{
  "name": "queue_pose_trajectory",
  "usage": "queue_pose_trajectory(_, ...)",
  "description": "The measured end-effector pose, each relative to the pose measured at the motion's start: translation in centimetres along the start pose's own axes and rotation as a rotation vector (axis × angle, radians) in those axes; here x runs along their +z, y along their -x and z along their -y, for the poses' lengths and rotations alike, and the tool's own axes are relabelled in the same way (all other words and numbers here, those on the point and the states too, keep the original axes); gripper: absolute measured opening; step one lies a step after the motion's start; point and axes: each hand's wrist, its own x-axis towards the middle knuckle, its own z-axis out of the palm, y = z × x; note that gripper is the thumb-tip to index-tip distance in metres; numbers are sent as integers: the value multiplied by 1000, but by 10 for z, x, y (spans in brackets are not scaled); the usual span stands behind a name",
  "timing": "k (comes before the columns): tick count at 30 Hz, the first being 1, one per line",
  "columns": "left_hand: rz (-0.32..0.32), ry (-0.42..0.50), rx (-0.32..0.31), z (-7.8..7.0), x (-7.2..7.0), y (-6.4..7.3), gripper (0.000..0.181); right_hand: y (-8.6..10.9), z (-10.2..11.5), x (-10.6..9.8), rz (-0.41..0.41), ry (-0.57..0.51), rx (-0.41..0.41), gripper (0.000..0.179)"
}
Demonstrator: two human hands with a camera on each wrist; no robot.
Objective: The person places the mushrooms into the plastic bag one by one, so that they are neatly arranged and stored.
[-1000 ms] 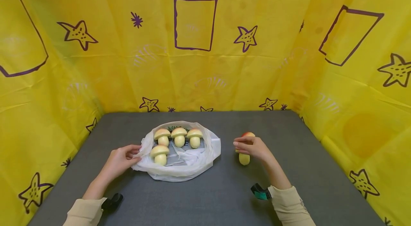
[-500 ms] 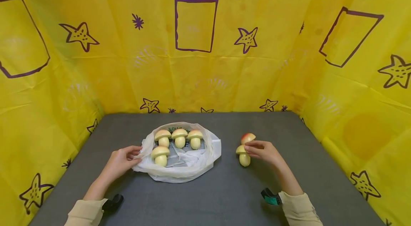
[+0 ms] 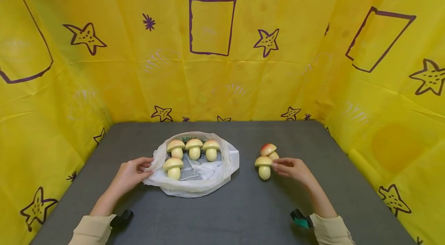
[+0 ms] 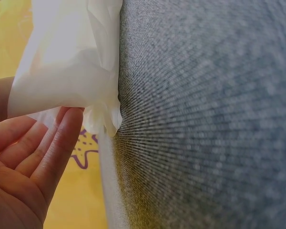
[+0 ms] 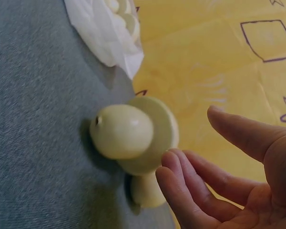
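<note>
My left hand (image 3: 130, 174) pinches the left edge of a white plastic bag (image 3: 192, 189) that lies open on the table. In the left wrist view the bag's film (image 4: 69, 67) passes between thumb and fingers. Several toy mushrooms lie in the bag, one of them a front-left mushroom (image 3: 173, 169). To the right of the bag lie two more: a near mushroom (image 3: 264, 172) and a red-capped mushroom (image 3: 268, 149) behind it, partly covered. My right hand (image 3: 296, 170) is at their right side; in the right wrist view its thumb and fingers (image 5: 214, 176) are spread apart, holding nothing.
A dark grey table (image 3: 208, 222) carries everything. Yellow cloth walls (image 3: 215, 82) with drawn stars and frames stand at the back and both sides. A black wrist strap piece (image 3: 301, 219) sits by the right sleeve.
My right hand has moved from over the two mushrooms to their right side, uncovering them. The left hand and the bag have stayed in place.
</note>
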Motion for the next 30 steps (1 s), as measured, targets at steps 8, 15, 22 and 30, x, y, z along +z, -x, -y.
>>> queue_pose_trajectory(8, -6, -2, 7, 0, -1, 0, 35, -3, -15, 2, -4, 16, 40, 49)
queue_pose_trajectory(15, -9, 3, 10, -2, -2, 3, 35, -4, -19, 10, 58, 19, 50, 48)
queue_pose_trajectory(22, -17, 7, 22, -1, -3, 3, 36, -9, -20, 18, 57, -1, 85, 50)
queue_pose_trajectory(30, -12, 1, 5, 2, -2, 2, 36, -15, -22, 27, 54, 21, 121, 53)
